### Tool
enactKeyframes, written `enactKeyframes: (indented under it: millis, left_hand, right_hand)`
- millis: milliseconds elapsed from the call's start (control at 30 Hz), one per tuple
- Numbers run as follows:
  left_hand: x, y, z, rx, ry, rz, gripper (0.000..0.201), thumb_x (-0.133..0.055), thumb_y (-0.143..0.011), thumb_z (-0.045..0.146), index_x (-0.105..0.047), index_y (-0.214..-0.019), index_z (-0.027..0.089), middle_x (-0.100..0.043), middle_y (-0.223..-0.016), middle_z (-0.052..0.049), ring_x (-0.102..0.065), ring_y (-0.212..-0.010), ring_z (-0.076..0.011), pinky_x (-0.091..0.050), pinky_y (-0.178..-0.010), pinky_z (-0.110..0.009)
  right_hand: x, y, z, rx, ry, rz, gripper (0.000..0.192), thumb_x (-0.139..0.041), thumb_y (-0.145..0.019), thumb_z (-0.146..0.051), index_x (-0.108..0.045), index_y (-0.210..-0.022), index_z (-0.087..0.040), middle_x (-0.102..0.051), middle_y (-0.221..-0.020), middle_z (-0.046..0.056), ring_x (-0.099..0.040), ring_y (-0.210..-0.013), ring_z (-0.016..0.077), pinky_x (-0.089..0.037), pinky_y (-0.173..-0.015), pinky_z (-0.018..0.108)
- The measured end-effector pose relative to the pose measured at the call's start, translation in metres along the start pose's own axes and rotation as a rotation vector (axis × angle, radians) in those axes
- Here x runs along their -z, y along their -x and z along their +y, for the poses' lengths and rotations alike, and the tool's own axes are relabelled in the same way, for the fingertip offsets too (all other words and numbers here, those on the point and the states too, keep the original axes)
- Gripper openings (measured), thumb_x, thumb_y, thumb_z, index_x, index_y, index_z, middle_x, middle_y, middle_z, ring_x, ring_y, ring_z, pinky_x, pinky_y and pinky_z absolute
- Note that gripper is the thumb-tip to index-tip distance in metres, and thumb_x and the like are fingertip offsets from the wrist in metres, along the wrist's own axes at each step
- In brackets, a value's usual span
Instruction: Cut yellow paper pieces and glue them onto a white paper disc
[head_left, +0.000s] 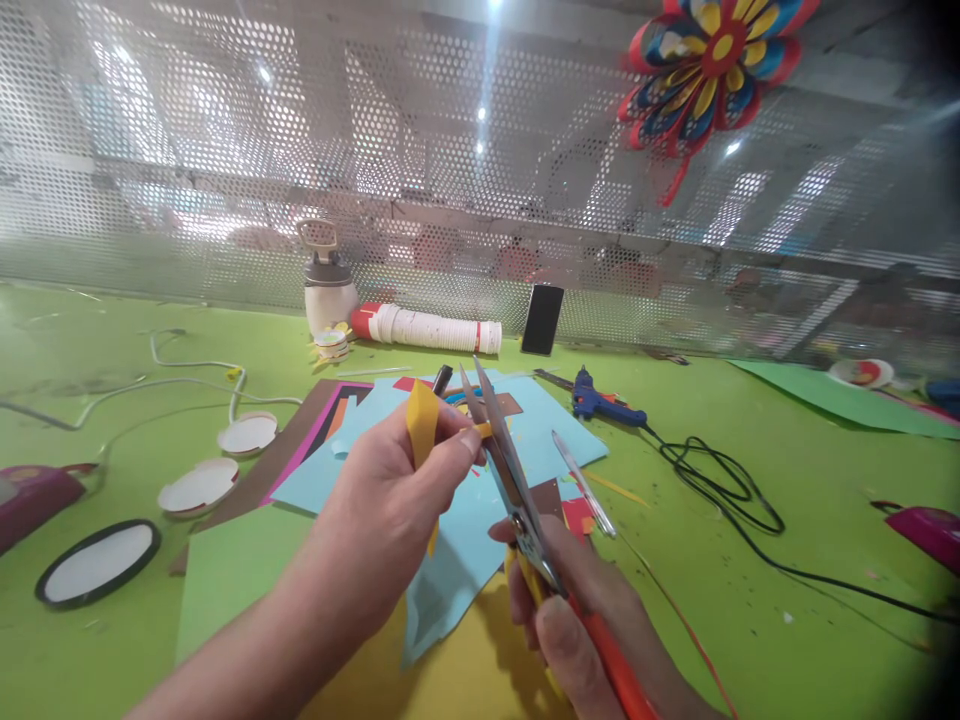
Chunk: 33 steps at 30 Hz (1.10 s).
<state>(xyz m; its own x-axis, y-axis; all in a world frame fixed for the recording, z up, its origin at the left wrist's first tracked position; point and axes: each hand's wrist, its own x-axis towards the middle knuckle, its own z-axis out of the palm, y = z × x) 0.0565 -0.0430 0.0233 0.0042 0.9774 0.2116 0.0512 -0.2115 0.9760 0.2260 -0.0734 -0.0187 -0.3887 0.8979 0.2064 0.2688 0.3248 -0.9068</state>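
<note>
A narrow strip of yellow paper (422, 420) is being pinched between the thumb and closed fingers of the left hand (390, 490), near the middle of the scene, above a light blue paper sheet (465, 520) that is lying on the green tabletop (750, 560). A pair of steel-bladed scissors with orange and yellow handles (517, 490) is being gripped by the right hand (577, 610), whose fingers are being kept curled through the handles; the blades are being held slightly parted, their tips pointing far and left, with one end of the strip lying between them. To the right, a blue glue gun (600, 402) with a black cable (720, 490) is being shown. Far behind, a white bottle (328, 285), a stack of white paper cups (427, 328) and a multicoloured paper flower (712, 60) are being displayed. At the left, white paper discs (199, 487) are being seen.
</note>
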Motion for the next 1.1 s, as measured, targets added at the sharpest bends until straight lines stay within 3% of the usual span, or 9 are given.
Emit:
enactKeyframes:
  millis: [400,767,1100]
  left_hand:
    - [0.002,-0.0013,-0.0074,0.076,-0.003,0.025,0.021,-0.056,-0.089,0.041,-0.054,-0.079,0.023,-0.039,-0.06,0.006,-0.031,-0.055,-0.011,-0.027,-0.05,-0.027]
    - [-0.0006,0.0,-0.0052,0.097,0.006,0.057,0.02,-0.057,-0.087,0.041,-0.055,-0.079,0.023,-0.041,-0.061,0.005,-0.032,-0.056,-0.0114,-0.028,-0.052,-0.028]
    - [0.0011,-0.0015,-0.0071,0.103,-0.016,0.021,0.022,-0.056,-0.088,0.042,-0.054,-0.078,0.023,-0.04,-0.059,0.005,-0.033,-0.055,-0.0116,-0.028,-0.051,-0.028]
  right_hand:
    - [-0.0021,0.0016,-0.0012,-0.038,-0.042,0.02,0.059,-0.037,-0.088,-0.075,-0.058,-0.105,-0.024,-0.05,-0.07,-0.002,-0.046,-0.057,0.0118,-0.038,-0.051,0.024]
    - [-0.003,0.0009,-0.0026,-0.061,-0.08,0.001,0.057,-0.037,-0.088,-0.075,-0.056,-0.105,-0.025,-0.043,-0.067,-0.004,-0.043,-0.057,0.0113,-0.035,-0.05,0.024]
    - [-0.0027,0.0009,-0.0039,-0.086,-0.069,0.013,0.062,-0.035,-0.086,-0.078,-0.057,-0.103,-0.023,-0.045,-0.067,-0.003,-0.046,-0.058,0.0118,-0.037,-0.051,0.024]
